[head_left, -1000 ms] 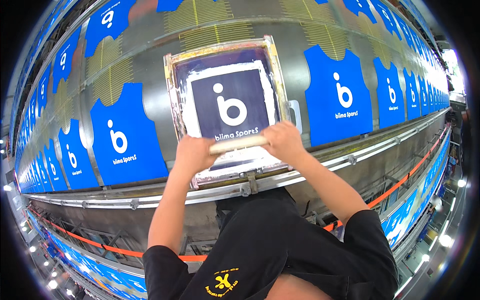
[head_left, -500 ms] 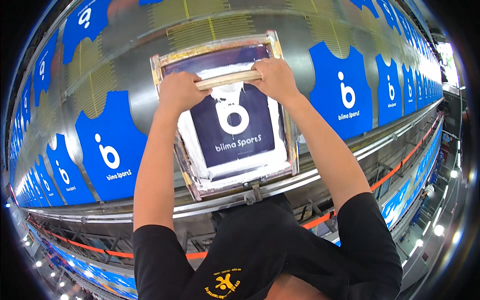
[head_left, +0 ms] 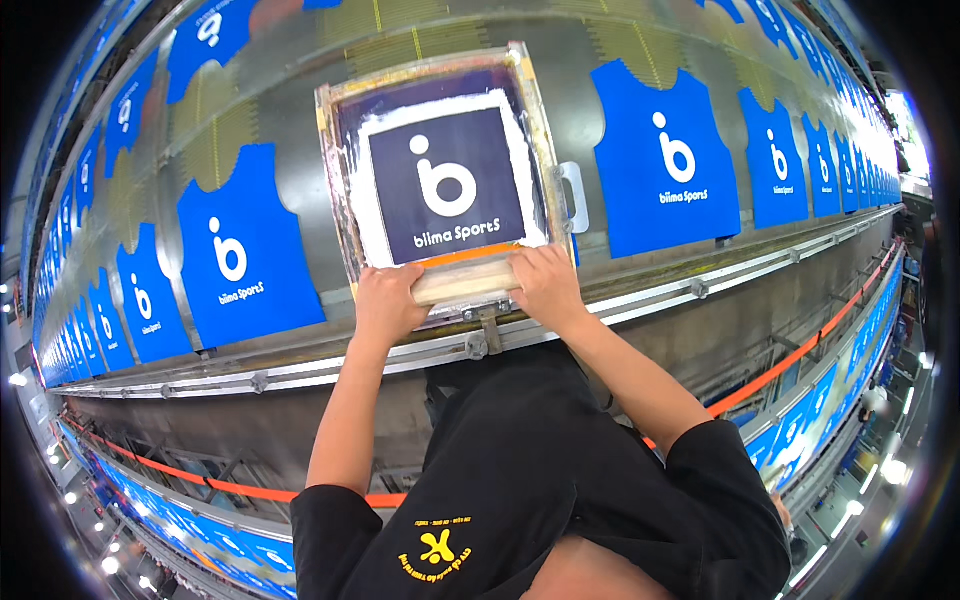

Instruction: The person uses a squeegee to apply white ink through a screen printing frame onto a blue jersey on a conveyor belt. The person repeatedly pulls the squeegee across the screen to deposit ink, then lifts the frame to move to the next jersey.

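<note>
A screen-printing frame (head_left: 537,130) lies on the long metal table in front of me, its dark mesh (head_left: 392,165) carrying a white logo design bordered by white ink (head_left: 520,180). Both my hands are closed on a wooden squeegee (head_left: 465,283) with an orange blade, near the frame's close end. My left hand (head_left: 390,303) grips its left end and my right hand (head_left: 546,287) its right end. The fingertips are partly hidden behind the wood. What lies beneath the frame cannot be seen.
Blue sleeveless shirt panels with white prints lie on both sides, one panel (head_left: 245,250) to the left and another (head_left: 668,165) to the right. A metal rail (head_left: 640,306) with clamps runs along the table's near edge. An orange strip (head_left: 770,375) stretches below it.
Both hands have drawn the squeegee toward me, from the frame's far part to its near end. The thick white ink over the design has been wiped down, leaving the logo sharp.
</note>
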A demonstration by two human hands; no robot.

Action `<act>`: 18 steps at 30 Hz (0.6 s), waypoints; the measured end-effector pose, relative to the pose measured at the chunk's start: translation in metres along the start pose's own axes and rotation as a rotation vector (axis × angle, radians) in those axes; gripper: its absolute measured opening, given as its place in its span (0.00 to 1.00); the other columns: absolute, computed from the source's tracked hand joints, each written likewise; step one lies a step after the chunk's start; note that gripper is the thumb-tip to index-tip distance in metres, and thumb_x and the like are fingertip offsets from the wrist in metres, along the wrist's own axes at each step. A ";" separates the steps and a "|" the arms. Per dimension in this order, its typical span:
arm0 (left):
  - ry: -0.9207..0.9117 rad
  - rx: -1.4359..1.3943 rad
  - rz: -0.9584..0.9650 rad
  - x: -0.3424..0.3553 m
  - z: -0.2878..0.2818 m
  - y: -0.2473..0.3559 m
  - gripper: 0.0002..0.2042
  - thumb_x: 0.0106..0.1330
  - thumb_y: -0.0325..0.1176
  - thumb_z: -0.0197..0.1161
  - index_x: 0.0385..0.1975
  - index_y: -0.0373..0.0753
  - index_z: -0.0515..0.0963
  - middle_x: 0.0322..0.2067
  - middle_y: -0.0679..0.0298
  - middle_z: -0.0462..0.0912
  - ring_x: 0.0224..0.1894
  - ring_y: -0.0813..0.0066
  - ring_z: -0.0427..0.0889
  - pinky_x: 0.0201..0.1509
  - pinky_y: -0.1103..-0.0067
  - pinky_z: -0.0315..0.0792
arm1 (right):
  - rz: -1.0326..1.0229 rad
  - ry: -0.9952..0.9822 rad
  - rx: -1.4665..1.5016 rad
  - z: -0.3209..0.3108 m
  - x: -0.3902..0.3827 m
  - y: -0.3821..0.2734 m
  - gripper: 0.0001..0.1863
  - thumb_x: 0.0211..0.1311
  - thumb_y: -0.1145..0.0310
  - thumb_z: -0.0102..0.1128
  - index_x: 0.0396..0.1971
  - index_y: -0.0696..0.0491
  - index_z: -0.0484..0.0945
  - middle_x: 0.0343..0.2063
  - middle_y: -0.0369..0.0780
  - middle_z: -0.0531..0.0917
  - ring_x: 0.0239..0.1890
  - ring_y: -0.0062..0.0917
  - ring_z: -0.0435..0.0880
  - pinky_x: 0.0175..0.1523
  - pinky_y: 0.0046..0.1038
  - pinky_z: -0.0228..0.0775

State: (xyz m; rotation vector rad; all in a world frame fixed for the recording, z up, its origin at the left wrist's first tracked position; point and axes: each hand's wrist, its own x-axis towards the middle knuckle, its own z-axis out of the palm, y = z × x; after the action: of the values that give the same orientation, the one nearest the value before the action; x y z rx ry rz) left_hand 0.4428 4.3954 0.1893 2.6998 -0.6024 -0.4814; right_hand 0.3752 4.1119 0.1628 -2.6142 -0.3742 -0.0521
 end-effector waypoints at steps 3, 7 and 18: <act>-0.022 0.071 0.098 -0.005 0.000 0.008 0.25 0.57 0.46 0.79 0.52 0.41 0.86 0.49 0.57 0.91 0.50 0.60 0.89 0.64 0.61 0.70 | 0.039 0.121 0.142 -0.015 -0.004 0.007 0.26 0.58 0.55 0.79 0.47 0.59 0.84 0.47 0.47 0.87 0.53 0.43 0.84 0.61 0.39 0.73; 0.062 0.094 0.233 -0.006 0.018 0.033 0.23 0.60 0.39 0.75 0.56 0.42 0.82 0.57 0.59 0.88 0.55 0.61 0.88 0.66 0.60 0.71 | 0.352 0.324 0.242 -0.033 0.010 0.059 0.32 0.68 0.45 0.71 0.52 0.61 0.84 0.51 0.50 0.87 0.55 0.45 0.85 0.62 0.41 0.74; -0.108 0.040 0.248 0.116 -0.052 -0.006 0.11 0.65 0.35 0.68 0.45 0.50 0.89 0.32 0.57 0.90 0.40 0.54 0.89 0.53 0.61 0.77 | 0.793 0.379 0.445 0.002 0.064 0.129 0.29 0.75 0.51 0.68 0.60 0.61 0.80 0.40 0.42 0.89 0.41 0.24 0.88 0.46 0.27 0.80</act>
State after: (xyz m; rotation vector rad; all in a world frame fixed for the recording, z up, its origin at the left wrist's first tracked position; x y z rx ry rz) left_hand 0.5641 4.3597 0.2039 2.5993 -0.9709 -0.5553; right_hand 0.4718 4.0211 0.1071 -2.0744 0.7032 -0.1670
